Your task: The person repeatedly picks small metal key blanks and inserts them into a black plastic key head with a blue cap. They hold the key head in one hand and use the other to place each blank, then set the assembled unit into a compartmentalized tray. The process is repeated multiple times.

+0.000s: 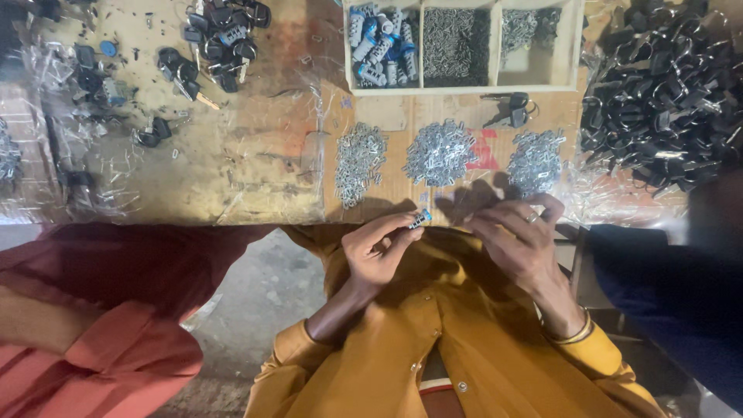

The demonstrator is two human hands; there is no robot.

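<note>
Just below the frame's centre, the left hand point(379, 251) pinched a small lock cylinder point(419, 220) in closed fingers — silver with a blue tip. The right hand point(517, 240) hovered beside it, fingers loosely curled around nothing visible, near three heaps of metal pieces point(441, 152) on the desk point(255, 155).

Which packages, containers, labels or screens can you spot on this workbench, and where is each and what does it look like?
Wooden tray: top centre, pale, three compartments; left one holds blue and silver lock cylinders.
Clear plastic bags: left side of bench, crumpled, transparent.
Clear plastic sheet: right, under the pile of black key parts.
Red patch: on the cardboard mat, between metal-piece piles; possibly a printed label.
No screens.
</note>
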